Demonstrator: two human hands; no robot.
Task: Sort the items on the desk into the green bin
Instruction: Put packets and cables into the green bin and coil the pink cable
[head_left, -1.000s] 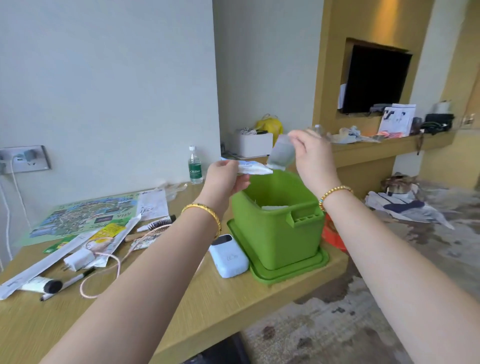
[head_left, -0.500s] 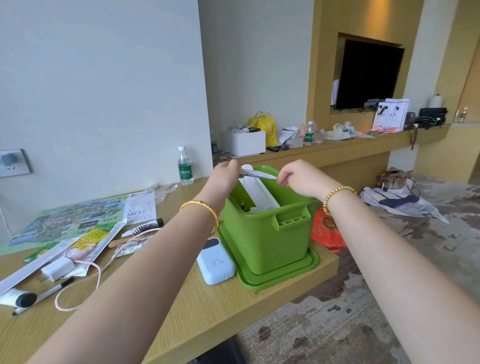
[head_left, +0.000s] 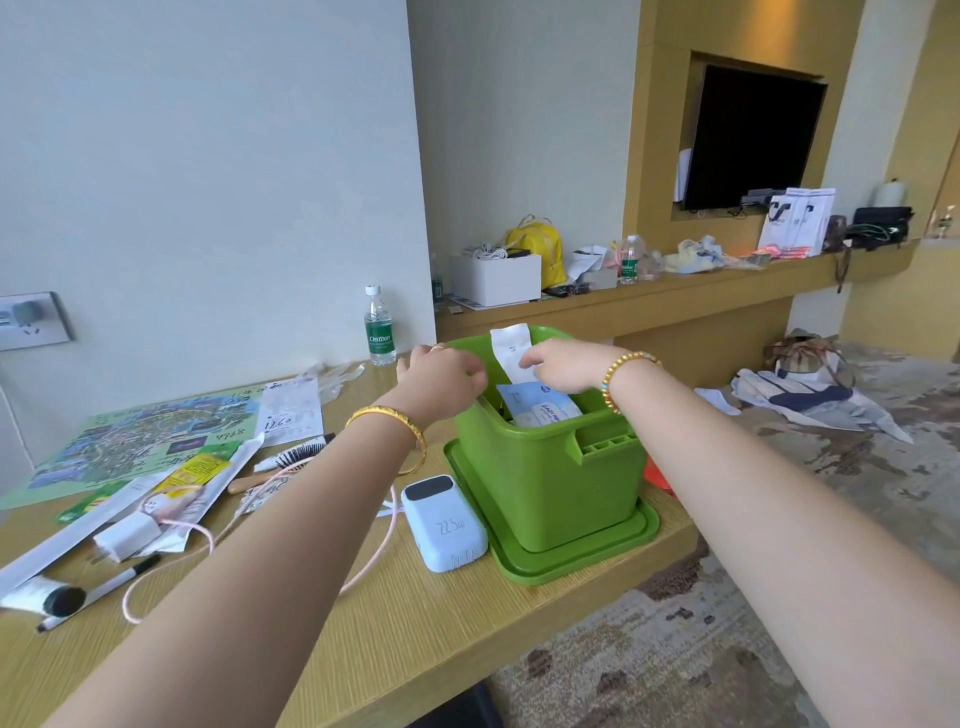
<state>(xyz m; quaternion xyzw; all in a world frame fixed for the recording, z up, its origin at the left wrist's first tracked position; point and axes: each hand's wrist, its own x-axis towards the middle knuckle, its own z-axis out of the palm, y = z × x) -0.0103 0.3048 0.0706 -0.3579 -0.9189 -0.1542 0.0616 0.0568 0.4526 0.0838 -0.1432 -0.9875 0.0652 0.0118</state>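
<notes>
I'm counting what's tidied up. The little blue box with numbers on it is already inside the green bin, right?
Not quite. The head view shows the little blue box lying on the desk, just left of the green bin beside its tray, not inside. It does have numbers on it.

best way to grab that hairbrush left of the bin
Take the hairbrush by its wooden handle, the bare end pointing toward the desk's near-left, coming from above. It lies roughly flat with the dark bristle head angled toward the green bin, and the pink cable crosses near the handle, so set the grip across the handle's narrow width, clear of the cable.
</notes>
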